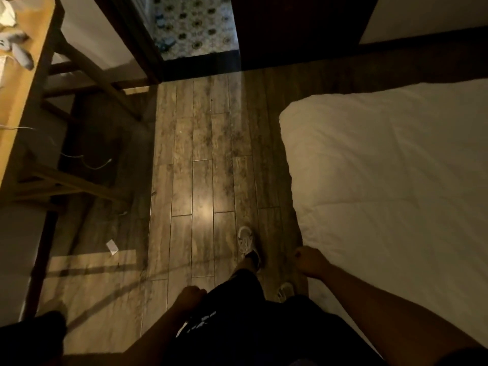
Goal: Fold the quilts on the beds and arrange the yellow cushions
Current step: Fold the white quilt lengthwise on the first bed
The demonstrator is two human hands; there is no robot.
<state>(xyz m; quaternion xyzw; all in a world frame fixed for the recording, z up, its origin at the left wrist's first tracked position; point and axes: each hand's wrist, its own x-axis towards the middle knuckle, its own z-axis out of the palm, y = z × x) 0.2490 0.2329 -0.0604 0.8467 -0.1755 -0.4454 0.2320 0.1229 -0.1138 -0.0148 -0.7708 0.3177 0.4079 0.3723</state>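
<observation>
Walking along wooden floor [203, 159] beside bed; white quilt [390, 180] spread flat at right, unfolded. Right hand [313, 262] loosely curled by quilt's edge, grasping nothing. Left hand [191, 297] curled, empty, at thigh. No yellow cushions visible.

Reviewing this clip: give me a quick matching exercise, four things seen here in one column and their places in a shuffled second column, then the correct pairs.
Things:
1. white quilt
2. wooden desk
3. patterned tile floor
4. scrap of white paper

Places:
A. top centre, beyond the doorway
B. on the plank floor, lower left
C. right side, spread flat on the bed
D. left edge of the view

Pairs: 1-C, 2-D, 3-A, 4-B
</observation>
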